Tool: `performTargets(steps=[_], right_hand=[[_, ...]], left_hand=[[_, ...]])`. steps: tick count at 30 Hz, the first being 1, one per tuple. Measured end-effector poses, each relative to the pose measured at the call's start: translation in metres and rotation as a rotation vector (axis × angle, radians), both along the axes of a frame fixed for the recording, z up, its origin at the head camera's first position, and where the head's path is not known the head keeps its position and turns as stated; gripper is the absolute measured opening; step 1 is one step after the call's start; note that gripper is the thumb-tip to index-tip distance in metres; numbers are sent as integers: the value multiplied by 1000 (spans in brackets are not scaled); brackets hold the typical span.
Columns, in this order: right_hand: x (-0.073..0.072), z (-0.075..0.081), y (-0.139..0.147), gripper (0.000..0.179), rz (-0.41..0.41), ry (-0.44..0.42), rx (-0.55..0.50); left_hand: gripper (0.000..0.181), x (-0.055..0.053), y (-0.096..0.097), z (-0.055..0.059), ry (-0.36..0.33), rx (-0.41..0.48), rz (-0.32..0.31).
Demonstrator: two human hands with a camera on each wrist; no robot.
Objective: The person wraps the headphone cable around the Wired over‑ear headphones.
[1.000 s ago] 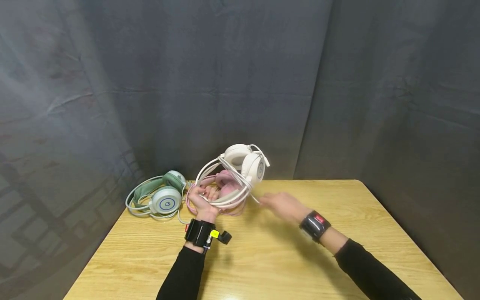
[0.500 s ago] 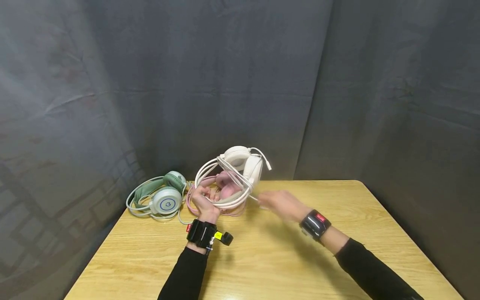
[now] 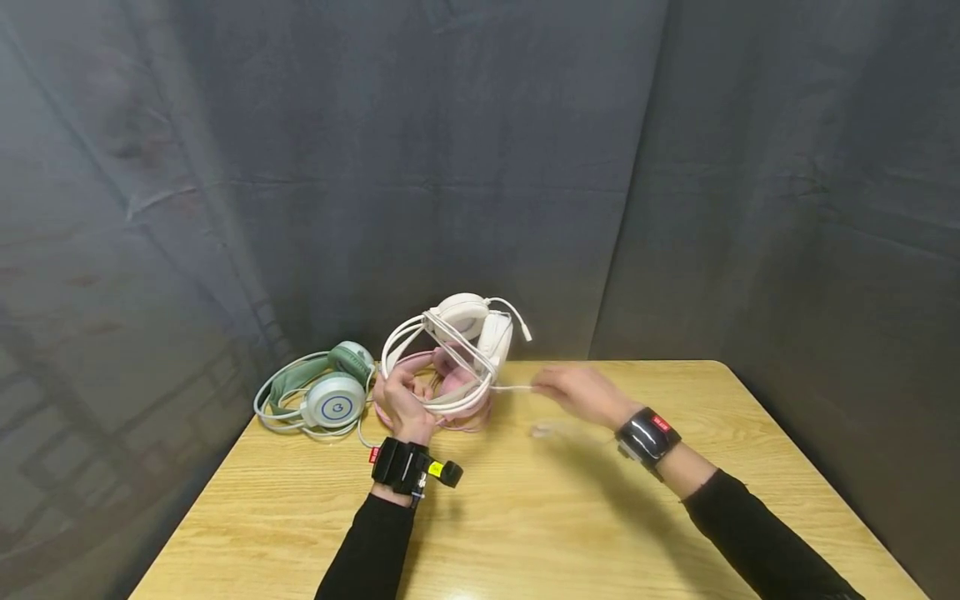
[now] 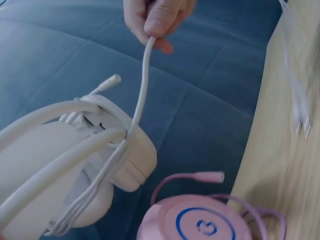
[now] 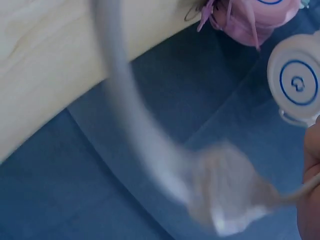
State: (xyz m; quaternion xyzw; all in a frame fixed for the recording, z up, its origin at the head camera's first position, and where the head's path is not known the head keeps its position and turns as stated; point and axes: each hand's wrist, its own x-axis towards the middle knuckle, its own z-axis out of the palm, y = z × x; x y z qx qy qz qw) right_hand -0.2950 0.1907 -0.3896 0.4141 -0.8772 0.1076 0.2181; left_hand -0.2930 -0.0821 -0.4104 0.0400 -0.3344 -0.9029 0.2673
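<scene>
A white headset (image 3: 457, 321) with a boom mic is held up by its headband in my left hand (image 3: 405, 404). White cable loops run across its band and ear cups. My right hand (image 3: 581, 392), to the right, pinches the white cable (image 3: 513, 387) between thumb and fingers, as the left wrist view also shows. From the headset to those fingers the cable runs nearly straight in the head view. The loose cable end (image 4: 300, 110) hangs beyond the right hand, blurred, with thin plugs at its tip. A blurred splitter (image 5: 230, 192) hangs from the cable in the right wrist view.
Behind the white headset a pink headset (image 3: 457, 379) lies on the wooden table (image 3: 480, 517), partly covered. A green and white headset (image 3: 333, 400) lies at the table's left edge. Grey curtains (image 3: 450, 167) stand close around the back and sides.
My right hand has moved right and slightly up with the cable, and a longer stretch of it shows. The white headset has shifted a little left and turned in my left hand.
</scene>
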Motion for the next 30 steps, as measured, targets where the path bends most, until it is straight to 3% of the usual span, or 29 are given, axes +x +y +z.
performTargets(steps=[10, 15, 21, 28, 30], right_hand=[[0, 15, -2, 9, 8, 60, 82], [-4, 21, -9, 7, 75, 162, 62], [-8, 30, -19, 8, 125, 261, 41], [-10, 45, -30, 15, 119, 287, 50], [-11, 50, -29, 16, 84, 271, 58]], left_hand=[[22, 4, 5, 5, 35, -151, 125], [17, 3, 8, 6, 70, -214, 190], [19, 4, 15, 7, 130, -305, 317], [22, 8, 21, 9, 86, -486, 385], [24, 17, 23, 16, 80, -539, 395]])
